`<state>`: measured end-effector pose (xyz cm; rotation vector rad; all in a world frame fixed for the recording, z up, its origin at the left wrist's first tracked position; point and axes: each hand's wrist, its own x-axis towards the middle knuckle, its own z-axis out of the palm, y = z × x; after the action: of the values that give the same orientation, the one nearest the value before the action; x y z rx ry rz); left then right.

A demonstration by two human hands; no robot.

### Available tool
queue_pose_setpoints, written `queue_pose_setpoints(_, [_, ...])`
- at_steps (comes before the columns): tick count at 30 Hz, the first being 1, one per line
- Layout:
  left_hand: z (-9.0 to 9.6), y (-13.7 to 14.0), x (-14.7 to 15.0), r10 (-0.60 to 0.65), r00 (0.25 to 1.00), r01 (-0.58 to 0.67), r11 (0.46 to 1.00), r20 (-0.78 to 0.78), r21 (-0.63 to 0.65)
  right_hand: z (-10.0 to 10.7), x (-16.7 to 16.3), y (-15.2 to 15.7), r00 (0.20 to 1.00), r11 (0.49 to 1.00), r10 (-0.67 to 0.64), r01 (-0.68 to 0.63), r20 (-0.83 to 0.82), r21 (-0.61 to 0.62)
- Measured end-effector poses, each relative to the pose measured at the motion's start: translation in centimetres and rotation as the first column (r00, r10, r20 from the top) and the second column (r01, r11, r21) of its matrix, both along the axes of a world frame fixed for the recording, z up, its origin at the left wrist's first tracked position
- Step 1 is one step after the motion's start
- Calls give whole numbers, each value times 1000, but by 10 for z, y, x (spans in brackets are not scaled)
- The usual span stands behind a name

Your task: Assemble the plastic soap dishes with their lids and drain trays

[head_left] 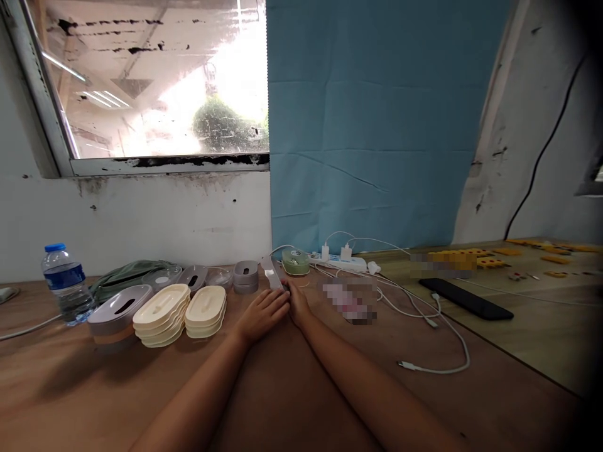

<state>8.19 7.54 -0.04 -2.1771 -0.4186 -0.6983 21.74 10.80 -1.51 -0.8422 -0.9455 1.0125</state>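
My left hand (264,312) lies on the brown tabletop with its fingers stretched out flat and pointing right. Its fingertips meet my right hand (298,304), which rests on its side, its fingers mostly hidden. Just beyond both hands is a pale grey-white strip-like piece (273,274); whether a hand touches it I cannot tell. Left of my hands stand two stacks of cream oval lids, a nearer stack (161,314) and a smaller stack (206,312). Behind them is a small stack of grey oval rings (245,276). A green oval container (296,262) sits behind my right hand.
Far left stand a water bottle (68,285) and grey oval containers (120,314), near a green cloth bag (127,277). A power strip (343,261) with white cables lies along the wall. At right are a black phone (464,299), a loose cable (433,369) and yellow pieces (492,262).
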Motion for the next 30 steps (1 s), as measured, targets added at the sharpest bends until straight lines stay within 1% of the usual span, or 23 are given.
queue_pose_setpoints(4, [1,-2,4,129,992,-128,990,2,-58,-5,3,2,1000,1000,14,-14,3,-3])
queue_pose_setpoints(8, [7,-2,16,196,981,-195,975,2,-110,-7,7,2,1000,1000,-17,17,15,12])
queue_pose_setpoints(13, [21,3,28,204,976,-215,956,-73,-202,-6,7,-2,999,998,-34,33,19,47])
queue_pose_setpoints(18, [41,13,18,192,978,-209,921,-83,-329,2,2,-5,1000,995,-26,24,17,99])
queue_pose_setpoints(21, [54,28,4,222,975,-211,882,-23,-422,3,0,-4,999,995,-35,32,30,97])
queue_pose_setpoints(24, [64,49,-12,284,956,-207,827,70,-523,-1,-1,-1,998,998,-41,38,52,52])
queue_pose_setpoints(26, [67,63,-21,314,943,-190,781,111,-595,-5,0,2,997,999,-37,36,65,12])
queue_pose_setpoints(30, [67,82,-35,323,936,-133,691,138,-711,-11,1,7,996,999,-13,18,90,-51])
